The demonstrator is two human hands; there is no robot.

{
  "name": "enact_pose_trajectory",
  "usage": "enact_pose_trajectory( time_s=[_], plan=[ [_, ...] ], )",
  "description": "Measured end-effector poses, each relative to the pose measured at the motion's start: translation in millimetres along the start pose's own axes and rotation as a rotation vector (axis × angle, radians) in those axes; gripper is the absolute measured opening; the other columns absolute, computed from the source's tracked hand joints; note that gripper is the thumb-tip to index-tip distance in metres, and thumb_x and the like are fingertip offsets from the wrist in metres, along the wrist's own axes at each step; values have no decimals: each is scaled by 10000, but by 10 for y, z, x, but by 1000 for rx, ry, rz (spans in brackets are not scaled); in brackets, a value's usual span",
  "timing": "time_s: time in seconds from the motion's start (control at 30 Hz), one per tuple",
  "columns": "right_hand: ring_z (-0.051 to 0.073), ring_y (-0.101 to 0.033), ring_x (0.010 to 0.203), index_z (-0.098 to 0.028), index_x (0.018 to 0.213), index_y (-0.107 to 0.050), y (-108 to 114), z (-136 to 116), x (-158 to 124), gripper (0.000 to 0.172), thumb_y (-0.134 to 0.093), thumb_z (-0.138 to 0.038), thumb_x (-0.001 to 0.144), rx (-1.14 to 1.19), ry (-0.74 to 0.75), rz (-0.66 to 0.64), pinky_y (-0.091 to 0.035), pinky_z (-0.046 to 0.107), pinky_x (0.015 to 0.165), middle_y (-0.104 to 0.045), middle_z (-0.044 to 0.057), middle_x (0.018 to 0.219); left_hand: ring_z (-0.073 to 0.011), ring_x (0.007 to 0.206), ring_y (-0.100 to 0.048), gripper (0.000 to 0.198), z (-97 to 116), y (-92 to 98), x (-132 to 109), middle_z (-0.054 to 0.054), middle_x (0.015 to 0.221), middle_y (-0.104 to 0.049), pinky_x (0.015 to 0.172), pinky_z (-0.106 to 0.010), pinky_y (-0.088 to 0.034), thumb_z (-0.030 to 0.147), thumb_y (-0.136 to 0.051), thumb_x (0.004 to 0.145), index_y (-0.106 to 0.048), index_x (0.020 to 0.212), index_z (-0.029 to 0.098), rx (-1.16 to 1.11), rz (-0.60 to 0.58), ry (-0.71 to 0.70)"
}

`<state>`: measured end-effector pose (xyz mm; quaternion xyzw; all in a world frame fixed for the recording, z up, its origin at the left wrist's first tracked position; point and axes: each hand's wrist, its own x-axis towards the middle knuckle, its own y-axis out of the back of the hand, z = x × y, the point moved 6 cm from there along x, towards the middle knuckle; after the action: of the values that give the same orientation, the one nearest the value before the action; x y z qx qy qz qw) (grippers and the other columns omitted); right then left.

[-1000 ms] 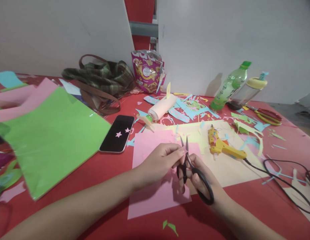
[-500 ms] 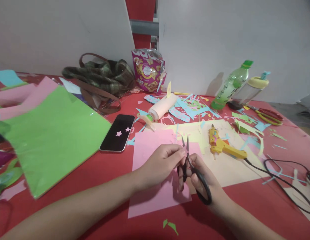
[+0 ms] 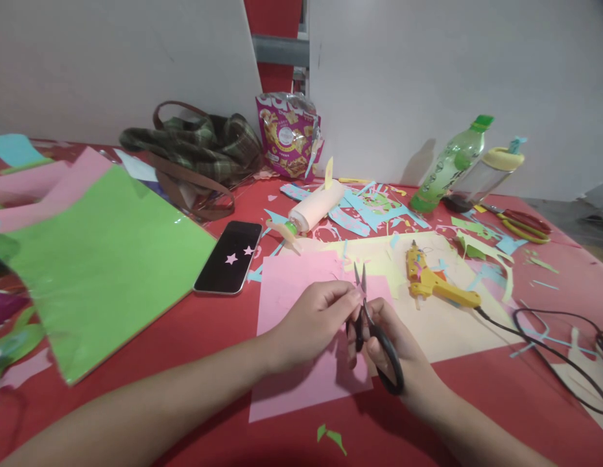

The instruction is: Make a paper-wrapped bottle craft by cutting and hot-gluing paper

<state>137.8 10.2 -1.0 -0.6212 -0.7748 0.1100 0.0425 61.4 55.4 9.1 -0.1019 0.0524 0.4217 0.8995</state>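
Note:
My right hand [image 3: 386, 334] grips a pair of black-handled scissors [image 3: 393, 363], its fingers through the loops and the blades pointing away from me, slightly apart. Pinched in my left hand [image 3: 321, 318] is a small pink piece of paper [image 3: 360, 292], which sits between the scissor blades; its full shape is partly hidden by the fingers. Both hands are above a pink sheet of paper [image 3: 282, 383] on the red table. To the left, two small pink paper stars [image 3: 231, 259] lie on a dark-screened phone [image 3: 218, 275].
A yellow glue gun [image 3: 437, 287] with a black cord lies right of my hands on cream paper. Behind are a paper-wrapped bottle [image 3: 317, 207], a snack bag [image 3: 288, 139], a green bottle [image 3: 450, 165] and paper scraps. Large green paper [image 3: 111, 266] lies left; red-yellow-handled scissors [image 3: 525, 227] lie far right.
The scissors have turned a little, their lower handle loop shifting slightly left, and the blades look slightly closer together. My left hand stays in nearly the same place with the pink paper.

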Motion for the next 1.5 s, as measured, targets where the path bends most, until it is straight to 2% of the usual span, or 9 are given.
enact_pose_trajectory(
  time_s=[0.17, 0.27, 0.43, 0.6, 0.73, 0.9, 1.17, 1.3, 1.5],
  plan=[
    [78, -453, 471, -228, 733, -309, 31, 18, 3, 353, -550, -485, 703, -35, -14, 67, -391, 230, 468, -433, -55, 621, -67, 472, -463, 294, 10, 6, 17, 47, 519, -465, 492, -195, -363, 310, -364, 817, -406, 566, 162, 33, -16, 2],
    [74, -449, 445, -229, 714, -305, 63, 34, 7, 364, -572, -476, 686, -34, -36, 125, -379, 217, 429, -434, -63, 602, -63, 458, -414, 299, 14, 34, 30, 51, 530, -432, 463, -192, -335, 329, -373, 807, -389, 559, 163, 70, -4, 5],
    [66, -419, 461, -232, 728, -327, 175, 49, 13, 364, -611, -450, 662, 27, -8, 232, -373, 212, 465, -419, -71, 615, -58, 459, -328, 290, 38, 63, 48, 58, 518, -354, 451, -183, -288, 294, -385, 797, -398, 541, 156, 205, 22, -39],
    [70, -423, 498, -232, 736, -340, 312, 44, 25, 346, -656, -342, 648, 74, 53, 360, -359, 202, 478, -462, -60, 655, -73, 495, -361, 274, 36, 23, 66, 48, 520, -389, 490, -191, -297, 265, -385, 787, -434, 543, 152, 384, -27, -80],
    [65, -455, 504, -231, 734, -344, 368, 5, 23, 343, -671, -211, 632, 39, 51, 448, -359, 169, 430, -491, -62, 672, -85, 505, -399, 290, 18, 10, 72, 34, 531, -429, 492, -199, -309, 292, -374, 793, -470, 560, 149, 537, -42, -87],
    [50, -456, 494, -229, 736, -341, 358, -32, 23, 340, -657, -166, 630, 8, 67, 439, -363, 149, 398, -497, -56, 714, -95, 530, -445, 280, 9, -16, 61, 2, 587, -519, 508, -205, -330, 261, -363, 799, -542, 624, 136, 654, -94, -119],
    [54, -435, 492, -227, 727, -328, 333, -18, 24, 337, -636, -141, 622, -60, 50, 425, -356, 153, 414, -486, -61, 679, -94, 562, -458, 290, 50, 17, 50, 11, 589, -496, 553, -200, -349, 209, -331, 807, -531, 608, 140, 759, -75, -236],
    [80, -462, 562, -230, 728, -336, 302, -12, 15, 346, -637, -119, 600, -71, 64, 418, -382, 183, 473, -488, -51, 694, -109, 609, -493, 285, 120, 192, 64, -5, 629, -552, 593, -212, -364, 231, -345, 801, -559, 634, 145, 815, -9, -256],
    [97, -462, 615, -241, 730, -333, 237, 4, 1, 328, -621, -133, 616, -77, 75, 378, -370, 202, 500, -479, -47, 708, -142, 682, -533, 278, 237, 778, -4, -23, 704, -619, 636, -234, -371, 317, -407, 763, -606, 655, 156, 927, 171, -171]
  ],
)
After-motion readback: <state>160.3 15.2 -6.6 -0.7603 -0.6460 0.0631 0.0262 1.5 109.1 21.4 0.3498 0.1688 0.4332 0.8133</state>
